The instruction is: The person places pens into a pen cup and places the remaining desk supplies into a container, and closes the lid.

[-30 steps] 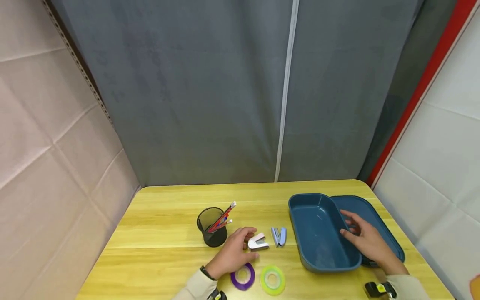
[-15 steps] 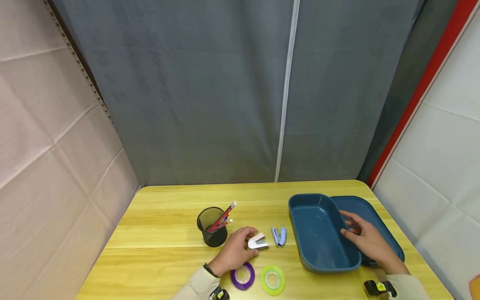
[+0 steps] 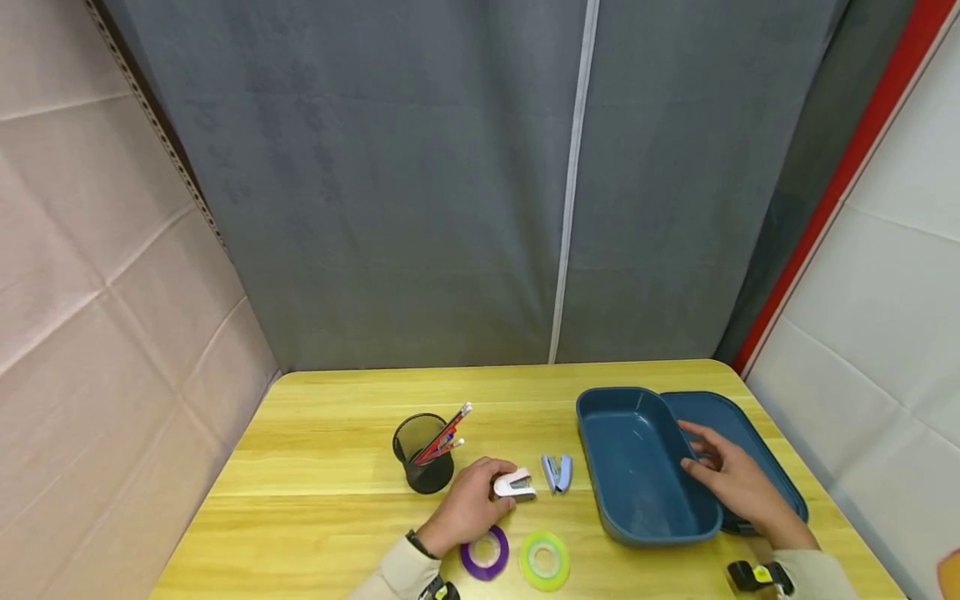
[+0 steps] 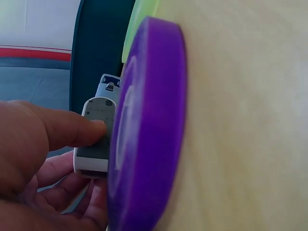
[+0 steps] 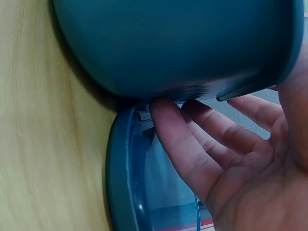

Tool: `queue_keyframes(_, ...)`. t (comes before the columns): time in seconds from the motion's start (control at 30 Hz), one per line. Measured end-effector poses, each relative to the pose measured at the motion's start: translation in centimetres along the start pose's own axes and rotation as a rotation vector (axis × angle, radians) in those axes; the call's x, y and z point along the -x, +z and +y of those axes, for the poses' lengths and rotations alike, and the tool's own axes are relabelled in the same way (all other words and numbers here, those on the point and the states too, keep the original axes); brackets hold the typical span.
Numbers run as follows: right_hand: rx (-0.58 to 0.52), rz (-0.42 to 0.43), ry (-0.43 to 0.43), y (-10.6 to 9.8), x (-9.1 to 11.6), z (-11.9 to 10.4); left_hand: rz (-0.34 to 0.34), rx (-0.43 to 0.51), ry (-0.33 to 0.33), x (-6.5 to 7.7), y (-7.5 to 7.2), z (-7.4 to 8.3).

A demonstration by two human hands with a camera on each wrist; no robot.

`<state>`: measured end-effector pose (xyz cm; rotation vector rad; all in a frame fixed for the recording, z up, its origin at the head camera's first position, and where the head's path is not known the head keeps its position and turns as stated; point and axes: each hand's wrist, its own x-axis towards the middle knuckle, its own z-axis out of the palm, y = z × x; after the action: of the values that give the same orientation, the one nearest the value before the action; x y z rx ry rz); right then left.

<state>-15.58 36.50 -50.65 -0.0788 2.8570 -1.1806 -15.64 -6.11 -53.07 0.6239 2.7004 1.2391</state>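
My left hand (image 3: 467, 502) pinches a small white stapler (image 3: 515, 485) on the table, the thumb on its grey underside and the fingers behind it in the left wrist view. Right beside that hand lies a purple tape roll (image 3: 485, 553). A light-blue stapler (image 3: 557, 473) stands to the right of the white one. My right hand (image 3: 738, 483) is against the right side of a deep blue bin (image 3: 645, 467), its fingers loosely bent and touching the outer wall in the right wrist view.
A blue lid (image 3: 757, 450) lies partly under the right hand, beside the bin. A green tape roll (image 3: 544, 562) sits near the front edge. A black mesh pen cup (image 3: 427, 475) with pencils (image 3: 442, 437) stands left of the staplers. A grey curtain (image 3: 420, 183) closes off the back.
The left thumb and fingers have closed in slightly on the white stapler, which shifts barely to the left. The right hand stays at the bin's side.
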Motion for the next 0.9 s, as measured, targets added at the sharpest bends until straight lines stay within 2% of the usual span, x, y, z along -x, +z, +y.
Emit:
queue_keyframes(0.27,-0.004,-0.005,-0.005,0.0,0.0,0.0,0.011,-0.019,-0.004,0.2,-0.3,0.3)
queue_keyframes(0.57,0.005,-0.003,-0.011,-0.1,0.0,0.0,-0.008,0.047,-0.028,0.3,-0.9,0.5)
queue_keyframes(0.73,0.02,-0.003,-0.018,-0.2,-0.1,0.0,0.014,0.056,-0.022,0.4,-0.9,0.7)
queue_keyframes(0.9,0.031,-0.008,-0.02,-0.3,-0.1,-0.1,0.035,0.104,-0.024,0.5,-1.1,1.1)
